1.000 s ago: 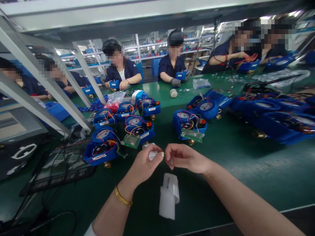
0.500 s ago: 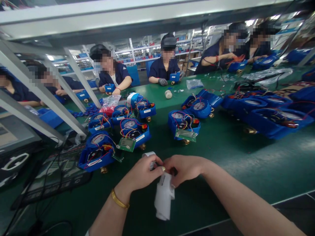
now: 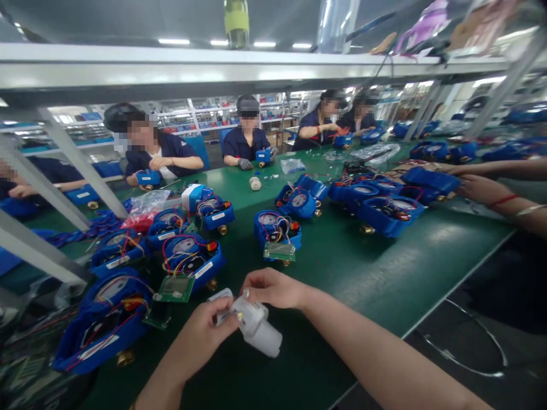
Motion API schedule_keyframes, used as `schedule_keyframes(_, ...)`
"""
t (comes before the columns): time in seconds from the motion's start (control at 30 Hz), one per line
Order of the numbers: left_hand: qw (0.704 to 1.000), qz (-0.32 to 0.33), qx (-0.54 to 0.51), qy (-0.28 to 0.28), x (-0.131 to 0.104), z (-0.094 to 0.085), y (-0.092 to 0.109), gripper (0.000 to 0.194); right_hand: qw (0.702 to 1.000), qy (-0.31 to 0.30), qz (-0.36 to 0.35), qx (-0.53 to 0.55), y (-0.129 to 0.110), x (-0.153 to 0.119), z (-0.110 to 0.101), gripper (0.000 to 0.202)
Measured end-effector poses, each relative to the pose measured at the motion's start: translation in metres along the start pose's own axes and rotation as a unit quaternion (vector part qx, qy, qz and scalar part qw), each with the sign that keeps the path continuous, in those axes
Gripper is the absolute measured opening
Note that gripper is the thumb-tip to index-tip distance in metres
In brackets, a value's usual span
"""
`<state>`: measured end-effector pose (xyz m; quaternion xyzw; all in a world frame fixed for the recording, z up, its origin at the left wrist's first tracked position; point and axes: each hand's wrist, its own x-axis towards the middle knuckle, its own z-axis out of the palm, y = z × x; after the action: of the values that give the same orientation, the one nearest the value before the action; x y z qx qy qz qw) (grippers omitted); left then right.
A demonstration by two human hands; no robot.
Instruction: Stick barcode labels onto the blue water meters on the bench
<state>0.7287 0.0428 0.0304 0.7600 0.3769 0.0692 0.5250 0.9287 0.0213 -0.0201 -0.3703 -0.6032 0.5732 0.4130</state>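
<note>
Both of my hands meet low in the middle, over the green table point(image 3: 384, 273). My left hand point(image 3: 205, 330) pinches a small white label point(image 3: 220, 296) at its fingertips. My right hand point(image 3: 273, 287) grips the top of a curled white strip of label backing point(image 3: 258, 330), which hangs down between the hands. Just beyond them lie open blue meter housings with coloured wires: one with a green circuit board point(image 3: 276, 228) ahead, another point(image 3: 188, 262) to the left.
More blue meters point(image 3: 384, 208) lie across the table to the right, where another person's forearm point(image 3: 491, 191) reaches in. Several workers in dark uniforms sit along the far side. Grey frame struts point(image 3: 72, 165) slant at the left. The table's edge runs diagonally at lower right.
The view swung right and upward. My hands closed together on the white strip, which was lying on the table a second ago and is now lifted and curled between them.
</note>
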Motion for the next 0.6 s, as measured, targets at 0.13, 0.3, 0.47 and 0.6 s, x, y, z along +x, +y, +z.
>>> schedule_keyframes(0.13, 0.998, -0.039, -0.028, 0.046, 0.008, -0.008, -0.018, 0.049, 0.997, 0.055, 0.02, 0.046, -0.002, 0.007, -0.001, 0.049)
schedule_keyframes(0.3, 0.985, -0.105, -0.065, 0.12, 0.016, -0.015, -0.028, 0.059, 0.99, 0.057, 0.049, 0.117, -0.007, 0.008, -0.009, 0.048)
schedule_keyframes(0.47, 0.995, 0.0, -0.038, 0.088, 0.003, -0.005, -0.01, 0.04, 0.983, 0.016, 0.007, 0.185, -0.006, 0.001, -0.004, 0.059)
schedule_keyframes(0.6, 0.995, 0.03, -0.051, 0.074, -0.001, -0.002, -0.002, 0.032, 0.978, -0.016, -0.013, 0.206, -0.005, -0.001, -0.005, 0.049)
